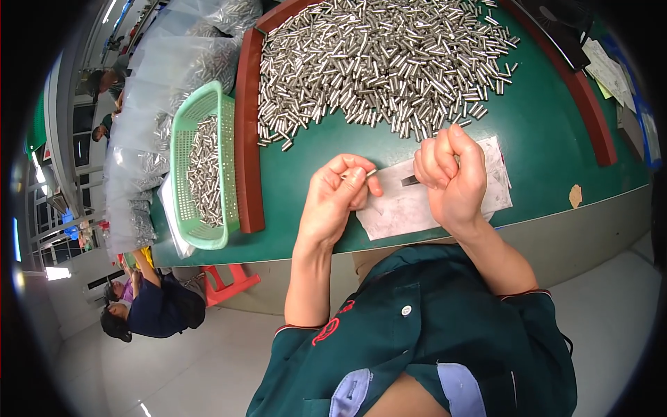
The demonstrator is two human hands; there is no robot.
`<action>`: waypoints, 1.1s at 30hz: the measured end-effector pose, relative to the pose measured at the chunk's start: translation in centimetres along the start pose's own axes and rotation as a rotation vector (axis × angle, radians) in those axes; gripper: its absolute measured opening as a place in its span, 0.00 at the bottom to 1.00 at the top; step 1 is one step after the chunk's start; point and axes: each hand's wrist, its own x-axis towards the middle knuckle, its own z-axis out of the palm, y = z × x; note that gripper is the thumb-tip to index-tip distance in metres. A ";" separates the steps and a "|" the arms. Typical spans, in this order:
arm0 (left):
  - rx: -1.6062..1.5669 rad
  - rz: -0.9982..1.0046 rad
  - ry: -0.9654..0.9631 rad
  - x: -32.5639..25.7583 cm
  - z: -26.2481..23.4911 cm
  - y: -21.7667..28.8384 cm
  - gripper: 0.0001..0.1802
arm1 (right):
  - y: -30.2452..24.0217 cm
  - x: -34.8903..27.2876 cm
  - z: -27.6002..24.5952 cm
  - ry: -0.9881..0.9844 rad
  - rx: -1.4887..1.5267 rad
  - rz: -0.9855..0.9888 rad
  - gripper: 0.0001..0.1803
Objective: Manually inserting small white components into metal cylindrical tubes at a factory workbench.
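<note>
The light is bright and quite even, glare sits on the metal pins, a lamp at left is burnt white; fisheye strongly bends the green table, corners are black

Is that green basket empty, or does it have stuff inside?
It has stuff inside: many small metal pins lie in the green basket. Bare wall shows above them, so it isn't full to the brim.

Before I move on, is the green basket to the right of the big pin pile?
No, the basket stands left of the pile, with a red bar between them.
</note>
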 end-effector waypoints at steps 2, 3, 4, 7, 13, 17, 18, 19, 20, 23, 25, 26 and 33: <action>0.186 -0.020 0.015 -0.5 1.5 0.0 0.06 | 0.0 0.1 0.1 0.005 0.001 -0.004 0.22; 0.388 -0.026 0.023 -0.7 2.1 0.0 0.06 | -0.1 0.1 0.1 0.006 -0.006 -0.002 0.22; 0.575 0.050 0.039 -0.7 2.6 -0.3 0.06 | -0.1 0.1 0.1 0.007 -0.013 -0.001 0.22; 0.874 0.108 0.117 -1.0 3.9 -0.5 0.04 | -0.1 0.1 0.3 0.003 0.006 0.006 0.22; 1.243 0.290 0.184 -1.0 3.3 -0.8 0.04 | -0.1 0.1 0.0 0.012 0.011 0.004 0.22; 1.236 0.315 0.157 -1.5 3.4 -0.9 0.06 | -0.2 0.0 -0.3 -0.022 0.101 0.012 0.22; 1.238 0.312 0.157 -1.6 3.4 -1.0 0.06 | -0.2 0.0 -0.2 -0.028 0.140 0.015 0.22; 1.256 0.322 0.167 -1.5 3.4 -1.2 0.06 | -0.2 -0.1 -0.3 -0.027 0.142 0.016 0.22; 1.273 0.334 0.174 -1.4 3.3 -1.4 0.06 | -0.2 -0.1 -0.4 -0.019 0.133 0.017 0.22; 1.243 0.338 0.249 -1.4 3.5 -1.7 0.06 | -0.1 -0.1 -0.3 -0.013 0.125 0.023 0.22; 1.240 0.346 0.250 -1.4 3.4 -1.8 0.06 | -0.1 -0.1 -0.3 -0.026 0.124 0.037 0.22; 1.237 0.355 0.256 -1.4 3.4 -1.8 0.06 | -0.1 0.0 -0.2 -0.024 0.123 0.036 0.22; 1.211 0.410 0.250 -1.1 3.2 -1.9 0.06 | -0.1 0.1 0.0 -0.035 0.108 0.038 0.22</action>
